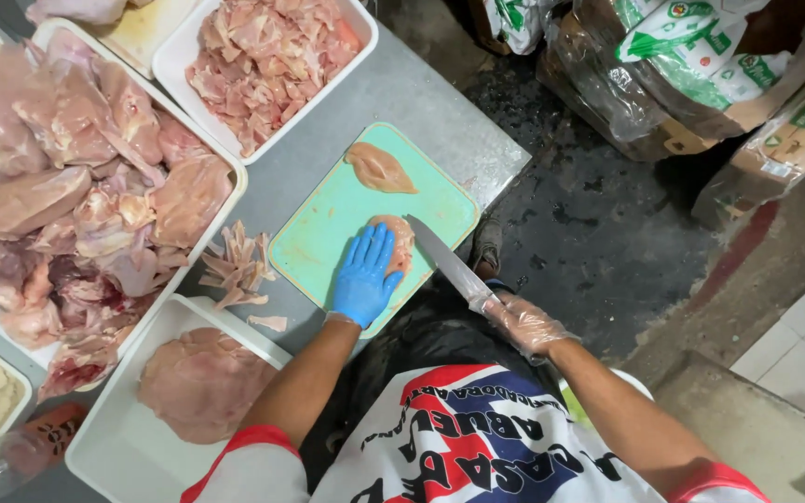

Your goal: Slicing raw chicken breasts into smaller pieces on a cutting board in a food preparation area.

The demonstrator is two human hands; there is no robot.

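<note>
My left hand (365, 276), in a blue glove, presses flat on a raw chicken breast (400, 244) lying on a light green cutting board (328, 233). My right hand (524, 321), in a clear plastic glove, grips a long knife (442, 259) whose blade tip meets the edge of that breast. A second breast piece (379, 169) lies apart at the far end of the board.
A white tray of whole chicken pieces (76, 177) fills the left; a tray of diced chicken (267, 56) sits at the back. A tray with flat fillets (199, 382) is at the front left. Trimmings (239, 265) lie on the metal table (421, 102). Boxes (701, 74) stand on the floor at right.
</note>
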